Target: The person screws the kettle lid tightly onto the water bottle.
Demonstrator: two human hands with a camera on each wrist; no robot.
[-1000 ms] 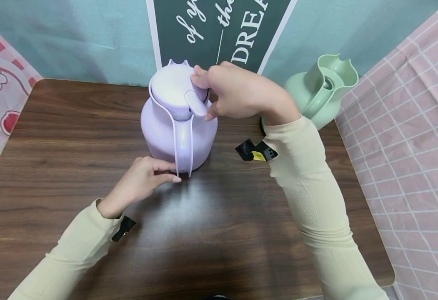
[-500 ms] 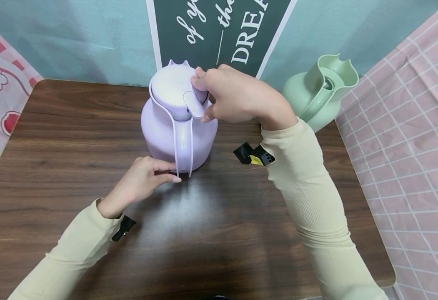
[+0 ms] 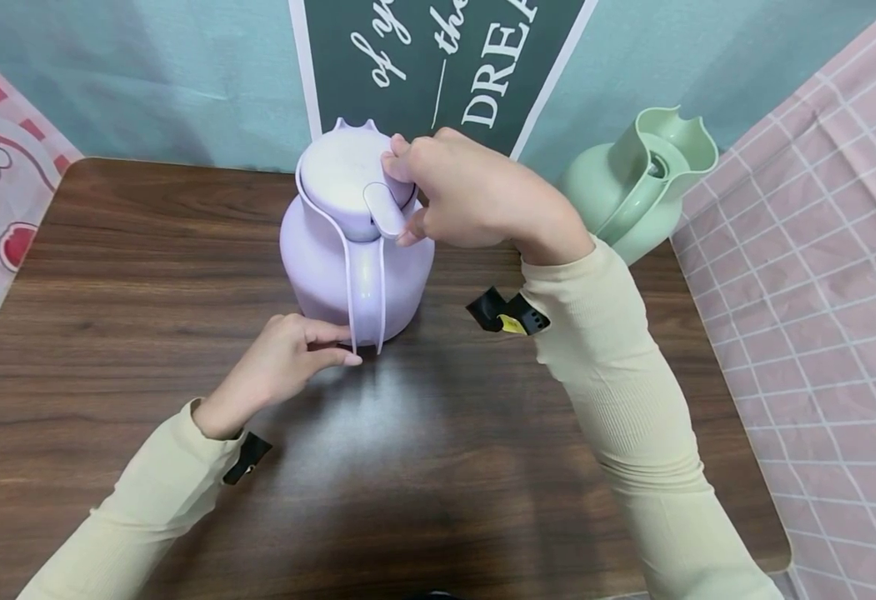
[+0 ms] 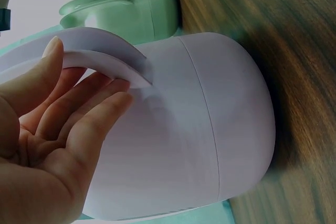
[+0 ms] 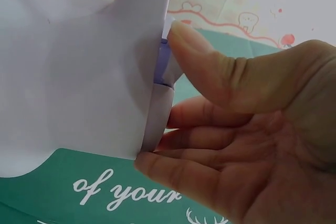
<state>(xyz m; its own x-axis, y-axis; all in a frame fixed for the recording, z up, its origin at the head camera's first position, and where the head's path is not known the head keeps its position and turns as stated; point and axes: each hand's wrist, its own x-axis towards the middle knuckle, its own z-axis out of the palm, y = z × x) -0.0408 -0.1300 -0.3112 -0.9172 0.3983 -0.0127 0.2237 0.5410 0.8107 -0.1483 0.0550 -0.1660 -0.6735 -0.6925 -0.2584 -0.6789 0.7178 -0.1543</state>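
Observation:
A lilac thermos jug (image 3: 317, 258) stands upright on the table, its handle (image 3: 366, 292) toward me. My left hand (image 3: 280, 358) holds the lower part of that handle, thumb on one side and fingertips on the other, as the left wrist view shows. On top sits a round lilac lid (image 3: 340, 171) with a small lever (image 3: 383, 210) angled right of the handle. My right hand (image 3: 475, 187) grips the lid's right edge, the thumb by the lever tip. In the right wrist view the fingertips (image 5: 149, 163) touch the lid's rim.
A mint-green jug (image 3: 595, 187) with its top uncovered stands at the back right, partly behind my right wrist. A dark green lettered panel (image 3: 422, 75) hangs on the blue cloth behind. Pink tiled cloth (image 3: 820, 275) borders the wooden table (image 3: 438, 467) on the right.
The lid's lever has swung slightly left, toward the handle, with my right hand turning along. My right wrist has shifted a little down and left. The left hand keeps its hold.

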